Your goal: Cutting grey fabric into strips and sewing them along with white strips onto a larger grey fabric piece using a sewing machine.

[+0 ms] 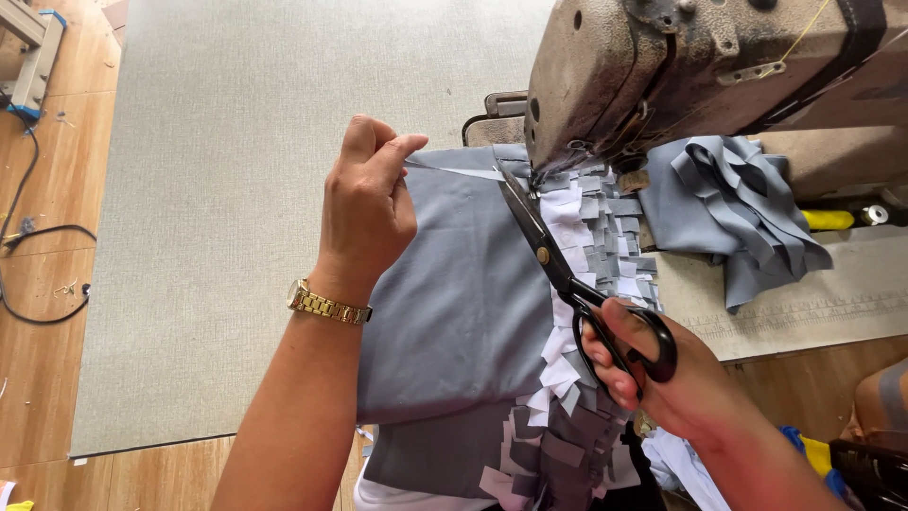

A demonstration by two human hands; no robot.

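My left hand [367, 201], with a gold watch at the wrist, pinches the top edge of a grey fabric piece [454, 293] and holds it taut. My right hand [662, 374] grips black-handled scissors [549, 255], their blades pointing up toward the needle area of an old beige sewing machine [662, 66]. The blade tips lie at the fabric's upper edge by the machine. A strip of small grey and white fabric tabs [596, 237] runs along the fabric's right side.
A pile of grey fabric strips [738, 203] lies on the machine table to the right. A large grey mat [236, 189] covers the wooden floor on the left. Black cables [28, 237] trail at the far left edge.
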